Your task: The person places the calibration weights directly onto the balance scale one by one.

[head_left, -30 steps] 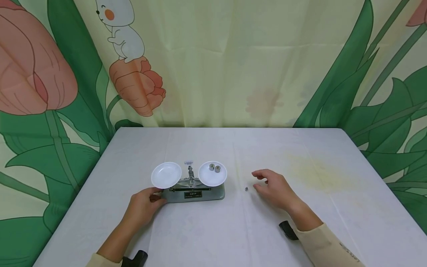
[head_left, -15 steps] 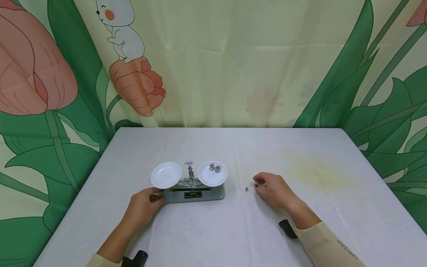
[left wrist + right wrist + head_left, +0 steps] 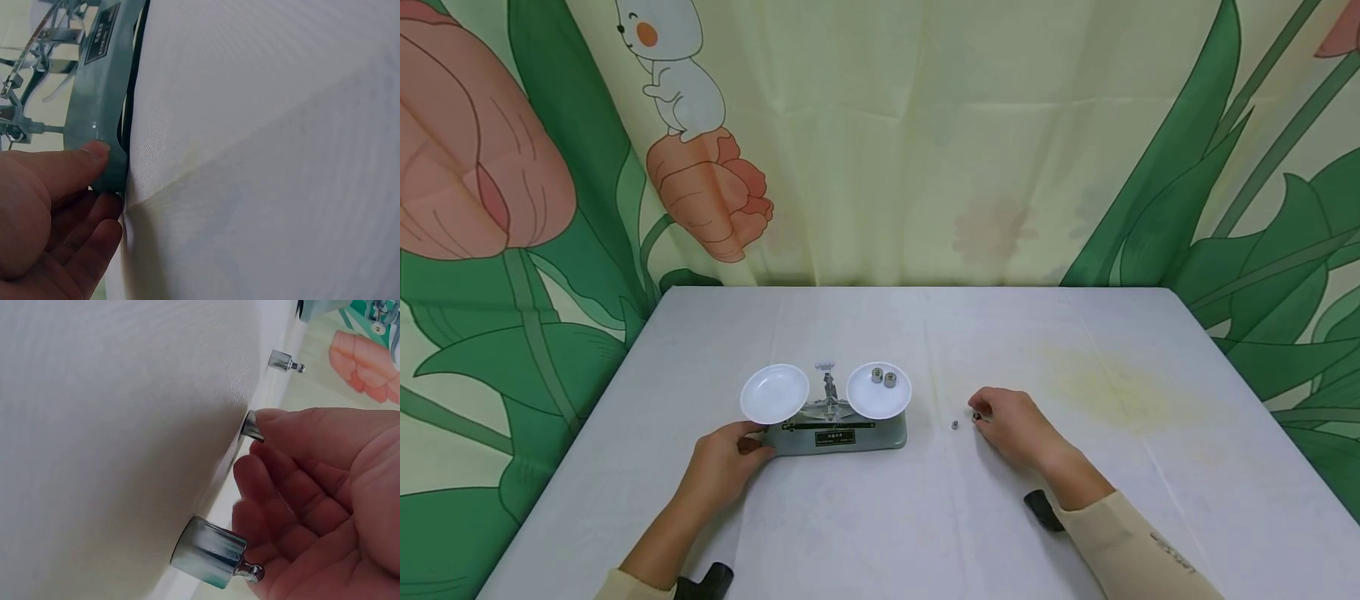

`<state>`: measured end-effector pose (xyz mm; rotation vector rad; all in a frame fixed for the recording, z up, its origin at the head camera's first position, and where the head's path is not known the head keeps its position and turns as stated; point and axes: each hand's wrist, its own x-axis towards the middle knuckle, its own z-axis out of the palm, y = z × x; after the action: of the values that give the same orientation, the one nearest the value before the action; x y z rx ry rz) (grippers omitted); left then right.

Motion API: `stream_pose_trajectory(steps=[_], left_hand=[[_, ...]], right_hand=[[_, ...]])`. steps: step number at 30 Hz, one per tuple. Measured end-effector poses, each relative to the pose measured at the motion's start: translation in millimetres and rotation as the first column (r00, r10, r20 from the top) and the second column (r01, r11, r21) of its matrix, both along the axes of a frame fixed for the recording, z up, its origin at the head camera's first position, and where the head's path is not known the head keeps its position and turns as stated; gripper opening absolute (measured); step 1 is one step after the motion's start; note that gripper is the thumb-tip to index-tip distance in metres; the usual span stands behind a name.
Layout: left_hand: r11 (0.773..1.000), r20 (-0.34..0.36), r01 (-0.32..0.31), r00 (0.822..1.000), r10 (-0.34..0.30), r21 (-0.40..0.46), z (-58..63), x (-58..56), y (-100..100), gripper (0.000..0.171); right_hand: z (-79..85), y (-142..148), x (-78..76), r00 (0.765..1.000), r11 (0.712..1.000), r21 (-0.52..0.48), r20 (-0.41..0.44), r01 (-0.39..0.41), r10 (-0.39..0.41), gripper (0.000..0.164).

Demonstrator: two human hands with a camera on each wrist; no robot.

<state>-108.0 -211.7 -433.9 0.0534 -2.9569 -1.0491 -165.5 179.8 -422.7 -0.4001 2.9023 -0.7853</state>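
Seen from the head view, a grey balance [image 3: 827,448] sits on a white-clothed table [image 3: 1075,350], its long axis running left to right, label [image 3: 835,437] toward the person. The right pan [image 3: 880,407] carries two metal weights [image 3: 891,380]; the left pan [image 3: 775,395] sits level with it or nearly so. A left hand [image 3: 722,467] grips the base's left end, covering that corner; a right hand [image 3: 1013,425] pinches a small weight [image 3: 976,416], mostly hidden, beside another small weight [image 3: 955,425] on the cloth.

In the left wrist view, the thumb presses the base's front while fingers curl at its end; the balance is cut off above, its lettering too small to read.

In the right wrist view, the pinched piece's base faces the cloth, its upper part behind the thumb; whether it touches the cloth, one cannot tell. A larger weight [image 3: 209,552] stands nearest, knob up.
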Motion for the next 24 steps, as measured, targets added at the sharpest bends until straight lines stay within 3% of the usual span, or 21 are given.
stream_pose_trajectory(steps=[10, 17, 24], left_hand=[[1.000, -0.004, 0.000, 1.000, 0.000, 0.007, -0.1, 0.5, 0, 0.037], [1.000, -0.004, 0.001, 1.000, -0.001, 0.011, 0.7, 1.0, 0, 0.037], [1.000, -0.009, 0.005, 1.000, -0.005, 0.018, -0.3, 0.4, 0, 0.037]], right_hand=[[0.6, 1, -0.7, 0.998, 0.998, 0.068, -0.061, -0.017, 0.021, 0.013], [4.3, -2, 1.6, 0.991, 0.999, -0.041, -0.131, 0.024, -0.029, 0.015], [15.3, -8, 2.8, 0.972, 0.990, -0.141, -0.235, -0.017, -0.017, 0.013]])
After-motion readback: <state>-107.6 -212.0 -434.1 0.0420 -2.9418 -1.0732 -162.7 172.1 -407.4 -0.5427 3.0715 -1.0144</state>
